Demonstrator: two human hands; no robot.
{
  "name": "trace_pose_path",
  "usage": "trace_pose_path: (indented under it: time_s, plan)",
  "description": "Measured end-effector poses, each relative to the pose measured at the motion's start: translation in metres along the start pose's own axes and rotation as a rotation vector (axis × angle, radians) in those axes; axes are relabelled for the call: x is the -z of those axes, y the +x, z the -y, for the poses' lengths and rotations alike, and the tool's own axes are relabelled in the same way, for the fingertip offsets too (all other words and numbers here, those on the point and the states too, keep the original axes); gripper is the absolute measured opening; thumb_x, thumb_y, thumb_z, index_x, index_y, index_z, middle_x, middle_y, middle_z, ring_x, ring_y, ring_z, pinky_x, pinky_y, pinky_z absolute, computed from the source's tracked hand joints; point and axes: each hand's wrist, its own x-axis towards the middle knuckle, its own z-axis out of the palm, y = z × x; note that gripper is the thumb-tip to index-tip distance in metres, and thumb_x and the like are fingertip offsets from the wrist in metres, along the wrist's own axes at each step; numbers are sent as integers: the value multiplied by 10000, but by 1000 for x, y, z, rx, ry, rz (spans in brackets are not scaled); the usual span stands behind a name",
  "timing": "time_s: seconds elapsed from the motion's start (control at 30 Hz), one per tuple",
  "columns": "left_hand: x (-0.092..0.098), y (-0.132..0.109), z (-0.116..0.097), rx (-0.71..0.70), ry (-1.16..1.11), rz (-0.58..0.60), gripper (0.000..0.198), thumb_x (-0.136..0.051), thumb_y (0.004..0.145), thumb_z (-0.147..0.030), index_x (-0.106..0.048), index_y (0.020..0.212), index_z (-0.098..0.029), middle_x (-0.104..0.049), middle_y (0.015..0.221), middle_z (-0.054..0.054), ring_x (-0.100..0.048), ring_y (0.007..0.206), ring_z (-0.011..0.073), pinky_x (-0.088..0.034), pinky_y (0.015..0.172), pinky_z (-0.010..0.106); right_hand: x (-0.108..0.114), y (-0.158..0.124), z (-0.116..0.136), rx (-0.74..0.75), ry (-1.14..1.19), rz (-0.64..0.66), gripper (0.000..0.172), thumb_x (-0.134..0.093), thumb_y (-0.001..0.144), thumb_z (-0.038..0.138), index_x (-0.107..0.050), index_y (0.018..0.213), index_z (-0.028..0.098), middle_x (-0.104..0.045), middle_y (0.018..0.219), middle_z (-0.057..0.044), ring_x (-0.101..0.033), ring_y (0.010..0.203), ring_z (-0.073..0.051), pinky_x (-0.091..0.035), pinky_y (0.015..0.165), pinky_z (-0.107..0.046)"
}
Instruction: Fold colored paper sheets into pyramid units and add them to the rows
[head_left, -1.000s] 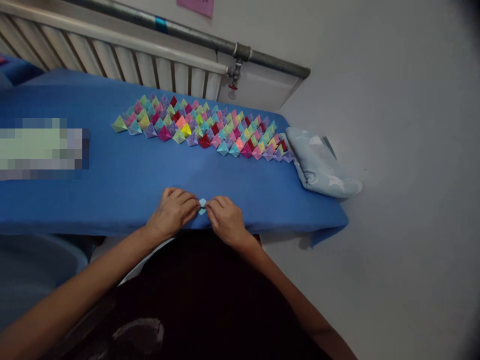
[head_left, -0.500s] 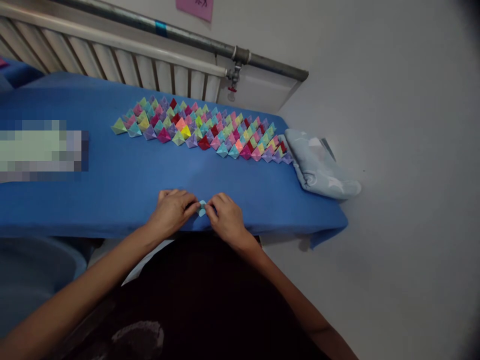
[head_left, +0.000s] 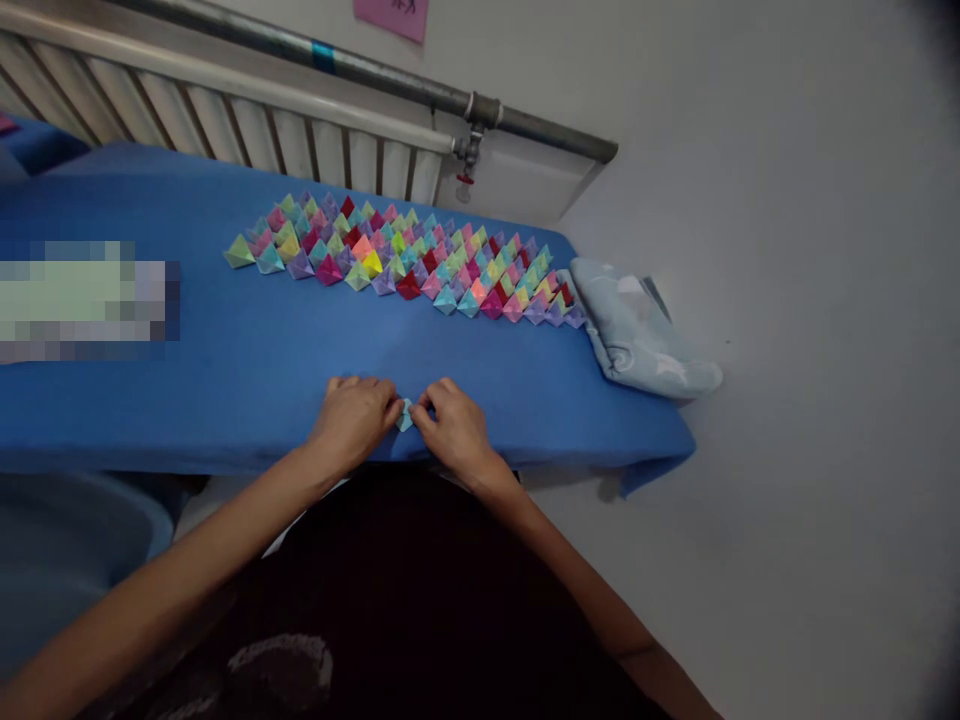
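Note:
A small light-blue folded paper piece (head_left: 405,414) lies near the front edge of the blue cloth-covered table (head_left: 225,370). My left hand (head_left: 354,418) pinches it from the left with curled fingers. From the right, my right hand (head_left: 452,430) pinches the same piece. Both hands rest on the cloth and nearly touch each other, so most of the paper is hidden between the fingertips.
Several rows of small folded paper shapes (head_left: 405,258) in many colours lie across the far half of the table. A pale blue folded cloth (head_left: 637,335) hangs at the right end. A radiator (head_left: 225,115) and a pipe (head_left: 420,90) run behind.
My hands have closed in on the paper piece, which shows less of itself than before. The view has shifted only slightly.

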Motion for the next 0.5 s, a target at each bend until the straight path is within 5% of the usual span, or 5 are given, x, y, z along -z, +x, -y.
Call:
trace_pose_path:
  time_s: [0.27, 0.5]
  plan:
    - [-11, -6, -2, 20, 51, -138, 286, -482, 935, -383, -616, 763, -199, -689, 725, 82, -592, 690, 248, -376, 689, 397, -1, 1, -2, -14, 13, 0, 171, -595, 897, 244, -589, 734, 196, -584, 830, -11, -505, 717, -137, -332, 647, -274]
    - [-6, -4, -5, 44, 42, -100, 287, -483, 938, -366, -623, 753, -197, -685, 736, 84, -593, 735, 264, -369, 696, 401, 0, 6, -1, -38, 12, 34, 209, -632, 895, 298, -582, 719, 197, -555, 790, 4, -470, 670, -122, -304, 611, -264]
